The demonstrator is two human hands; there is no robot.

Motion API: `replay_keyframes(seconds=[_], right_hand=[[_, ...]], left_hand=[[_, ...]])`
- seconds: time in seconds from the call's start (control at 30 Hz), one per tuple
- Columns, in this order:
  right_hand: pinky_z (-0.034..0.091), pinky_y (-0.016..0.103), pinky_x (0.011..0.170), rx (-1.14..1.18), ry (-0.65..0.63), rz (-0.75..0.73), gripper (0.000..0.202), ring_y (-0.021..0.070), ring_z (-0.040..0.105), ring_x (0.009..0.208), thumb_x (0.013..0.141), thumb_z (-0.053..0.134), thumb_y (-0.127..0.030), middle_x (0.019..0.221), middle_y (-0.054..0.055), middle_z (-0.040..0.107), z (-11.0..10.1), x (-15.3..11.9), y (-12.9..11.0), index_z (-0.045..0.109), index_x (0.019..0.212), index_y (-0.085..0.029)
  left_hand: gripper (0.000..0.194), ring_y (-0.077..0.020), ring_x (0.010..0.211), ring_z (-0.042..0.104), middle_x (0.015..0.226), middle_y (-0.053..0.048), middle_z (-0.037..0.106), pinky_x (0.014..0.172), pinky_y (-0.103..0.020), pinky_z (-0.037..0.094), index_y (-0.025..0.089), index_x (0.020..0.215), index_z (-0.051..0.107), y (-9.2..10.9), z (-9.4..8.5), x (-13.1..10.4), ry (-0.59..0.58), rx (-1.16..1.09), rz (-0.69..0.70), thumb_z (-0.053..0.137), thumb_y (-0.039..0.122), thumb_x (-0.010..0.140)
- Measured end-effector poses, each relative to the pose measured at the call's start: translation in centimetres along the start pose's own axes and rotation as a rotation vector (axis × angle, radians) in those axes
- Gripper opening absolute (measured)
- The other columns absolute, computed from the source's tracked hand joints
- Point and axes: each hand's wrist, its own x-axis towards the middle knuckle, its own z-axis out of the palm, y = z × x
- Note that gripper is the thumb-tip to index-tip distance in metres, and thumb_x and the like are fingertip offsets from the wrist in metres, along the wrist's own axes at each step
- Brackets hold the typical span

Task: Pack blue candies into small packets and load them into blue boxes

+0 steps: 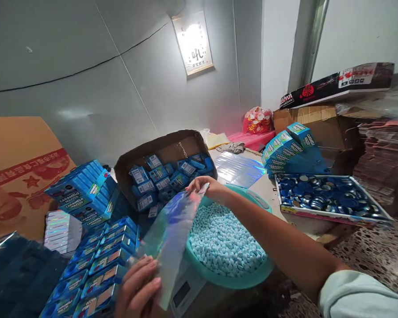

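A translucent, shiny plastic sheet [174, 238] slants across the centre, its surface reflecting violet and green. My left hand [139, 282] grips its lower end at the bottom of the view, fingers bent around the edge. At the upper end, my right hand [204, 187] has its fingers closed on the same sheet. Under my right forearm is a turquoise basin [232, 282] holding many small pale blue candies [225, 240]. Part of a white scale [189, 287] shows beside the basin, with a dark display.
Behind my hands, a cardboard box [162, 145] holds small blue boxes. Stacked blue boxes [89, 198] fill the left side. To the right are a tray [334, 215] of blue round tins, fanned blue cartons [292, 150] and larger cardboard boxes.
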Motion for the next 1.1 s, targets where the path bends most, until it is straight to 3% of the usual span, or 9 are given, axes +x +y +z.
replay_keyframes(seconds=[0.1,0.23,0.4,0.5,0.6,0.7,0.83,0.97,1.1], right_hand=[[0.050,0.040,0.091,-0.062,-0.064,-0.049,0.040,0.0250,0.067,0.099,0.062,0.089,-0.035,0.089,0.009,0.072,0.1,-0.1,-0.8,0.053,0.060,-0.017],[0.053,0.040,0.088,-0.316,-0.134,-0.084,0.030,0.0251,0.068,0.097,0.074,0.081,-0.036,0.096,0.010,0.073,0.3,-2.3,-3.1,0.058,0.068,-0.018],[0.050,0.040,0.096,-0.582,-0.125,-0.077,0.007,0.0241,0.067,0.104,0.085,0.072,-0.025,0.095,0.010,0.074,0.0,-10.1,-6.9,0.072,0.088,-0.018],[0.053,0.037,0.089,-0.543,-0.181,0.035,0.010,0.0221,0.069,0.098,0.085,0.073,-0.027,0.099,0.011,0.074,-0.2,-14.6,-7.7,0.074,0.090,-0.018],[0.048,0.040,0.098,-0.522,-0.156,0.095,0.014,0.0198,0.070,0.092,0.087,0.072,-0.032,0.093,0.008,0.076,-0.2,-17.1,-6.9,0.075,0.089,-0.019],[0.044,0.042,0.102,-0.523,-0.024,0.125,0.021,0.0179,0.069,0.083,0.087,0.071,-0.040,0.085,0.004,0.076,-0.1,-18.0,-5.4,0.074,0.085,-0.019],[0.049,0.029,0.066,-0.514,0.272,0.278,0.026,0.0163,0.062,0.071,0.084,0.072,-0.044,0.075,0.003,0.069,0.3,-17.8,-4.0,0.072,0.083,-0.017],[0.044,0.026,0.059,-0.438,0.389,0.338,0.027,0.0151,0.057,0.067,0.080,0.075,-0.043,0.073,0.001,0.064,0.9,-16.9,-3.3,0.067,0.082,-0.017],[0.041,0.027,0.054,-0.471,0.496,0.375,0.038,0.0160,0.054,0.063,0.077,0.077,-0.042,0.072,0.001,0.062,1.1,-16.4,-2.7,0.065,0.105,-0.020]], left_hand=[[0.033,-0.0249,0.116,0.062,0.118,-0.006,0.067,0.107,-0.046,0.047,0.021,0.096,0.062,0.0,-0.3,-0.5,-0.158,0.016,0.194,0.070,0.001,0.070],[0.028,-0.0219,0.115,0.064,0.116,-0.005,0.069,0.109,-0.046,0.046,0.022,0.092,0.055,0.6,1.5,-2.5,-0.174,-0.162,-0.045,0.061,-0.001,0.079],[0.035,-0.0232,0.113,0.066,0.113,-0.007,0.070,0.094,-0.037,0.058,0.025,0.116,0.063,1.9,2.7,-4.1,-0.246,-0.489,-0.284,0.063,0.009,0.086],[0.025,-0.0251,0.110,0.067,0.111,-0.006,0.073,0.097,-0.039,0.056,0.028,0.112,0.070,1.7,2.6,-4.2,-0.425,-0.648,-0.341,0.065,0.022,0.088],[0.019,-0.0244,0.091,0.073,0.090,-0.005,0.077,0.090,-0.038,0.058,0.026,0.091,0.078,1.4,2.9,-4.0,-0.394,-0.671,-0.484,0.065,0.040,0.087],[0.031,-0.0258,0.079,0.072,0.076,-0.005,0.076,0.073,-0.034,0.060,0.021,0.075,0.077,1.9,3.7,-2.9,-0.257,-0.401,-0.953,0.068,0.050,0.081],[0.050,-0.0264,0.071,0.070,0.073,-0.007,0.074,0.059,-0.031,0.055,0.014,0.083,0.076,2.6,4.9,-0.9,-0.134,-0.194,-1.427,0.072,0.062,0.070],[0.057,-0.0266,0.072,0.069,0.077,-0.009,0.074,0.057,-0.031,0.054,0.013,0.088,0.073,2.1,5.8,-0.3,-0.125,-0.145,-1.474,0.075,0.065,0.064],[0.081,-0.0224,0.068,0.067,0.080,-0.005,0.070,0.057,-0.031,0.055,0.019,0.130,0.058,1.6,6.1,-1.4,-0.100,-0.308,-1.417,0.078,0.061,0.064]])
